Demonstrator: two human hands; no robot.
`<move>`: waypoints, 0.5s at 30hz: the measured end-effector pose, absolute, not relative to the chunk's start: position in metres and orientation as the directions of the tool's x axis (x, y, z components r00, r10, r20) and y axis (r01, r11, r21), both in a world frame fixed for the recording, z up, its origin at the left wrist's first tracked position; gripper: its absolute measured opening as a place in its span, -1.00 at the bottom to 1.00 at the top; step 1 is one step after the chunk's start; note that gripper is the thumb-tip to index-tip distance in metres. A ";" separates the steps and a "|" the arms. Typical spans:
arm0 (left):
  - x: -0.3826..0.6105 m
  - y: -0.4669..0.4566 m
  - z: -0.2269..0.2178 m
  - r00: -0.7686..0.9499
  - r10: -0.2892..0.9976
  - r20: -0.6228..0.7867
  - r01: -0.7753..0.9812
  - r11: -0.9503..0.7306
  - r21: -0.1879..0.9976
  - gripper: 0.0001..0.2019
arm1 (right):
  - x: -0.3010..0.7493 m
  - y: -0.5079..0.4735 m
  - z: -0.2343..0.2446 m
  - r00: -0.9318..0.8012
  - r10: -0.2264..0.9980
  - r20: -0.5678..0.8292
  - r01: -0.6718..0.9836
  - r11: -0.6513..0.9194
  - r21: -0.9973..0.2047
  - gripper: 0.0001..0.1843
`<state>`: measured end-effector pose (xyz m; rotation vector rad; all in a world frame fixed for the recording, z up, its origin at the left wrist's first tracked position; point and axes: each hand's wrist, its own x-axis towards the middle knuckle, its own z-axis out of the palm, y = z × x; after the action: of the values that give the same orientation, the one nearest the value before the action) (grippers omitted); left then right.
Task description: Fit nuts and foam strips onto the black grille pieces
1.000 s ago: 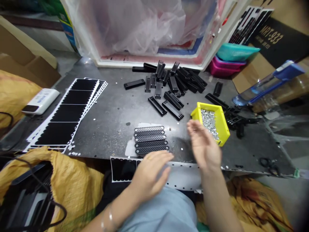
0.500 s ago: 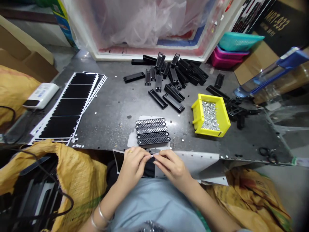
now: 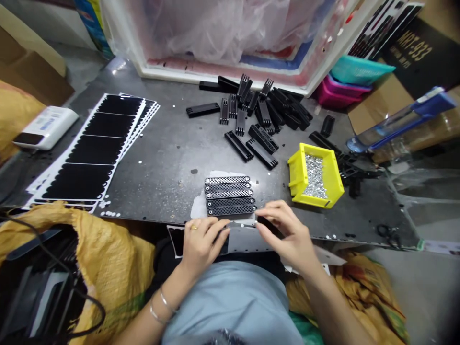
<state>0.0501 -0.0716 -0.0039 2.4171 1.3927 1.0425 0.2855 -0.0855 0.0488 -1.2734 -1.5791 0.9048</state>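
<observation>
Okay, so right at the bench's front edge, the left hand (image 3: 201, 247) and right hand (image 3: 287, 235) are both working on a white backing sheet (image 3: 247, 241). The left fingers curl over the sheet and seem to have hold of it. The right thumb and fingertips are pinched almost together at its top edge, around a thin pale sliver, though I can't tell from this angle what that bit is or if it's really gripped.

Progress-wise, five black lattice plastic strips (image 3: 230, 195) sit side by side just above the hands, neatly squared up on a scrap of white paper. Toward the back edge there's a much bigger heap of loose black plastic parts (image 3: 266, 112), so I'd say most of the batch is left. A yellow bin (image 3: 296, 175) of silver washers sits right of the strips and looks pretty full. Over by the left edge, stacked sheets of scalloped black pads (image 3: 95, 148) look largely unused.
</observation>
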 end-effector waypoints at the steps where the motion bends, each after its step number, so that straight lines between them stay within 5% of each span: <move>1: 0.045 -0.069 0.001 0.265 0.834 0.484 0.707 -0.510 0.490 -0.89 | 0.277 -0.076 0.047 -0.113 0.959 0.260 0.457 0.283 -0.843 -0.71; 6: 0.013 -0.051 0.017 0.103 0.952 0.288 0.756 -0.263 0.600 -0.90 | 0.233 -0.039 0.027 -0.412 0.808 0.422 0.604 0.588 -0.538 -0.79; 15: 0.018 -0.040 0.014 0.126 0.991 0.044 0.644 -0.115 0.756 -0.84 | 0.231 -0.032 0.019 -0.490 0.796 0.356 0.579 0.602 -0.549 -0.82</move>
<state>0.0180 -0.0396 0.0144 1.8277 1.5779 0.7703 0.2307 -0.0322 0.0194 -1.0823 -2.2417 0.4815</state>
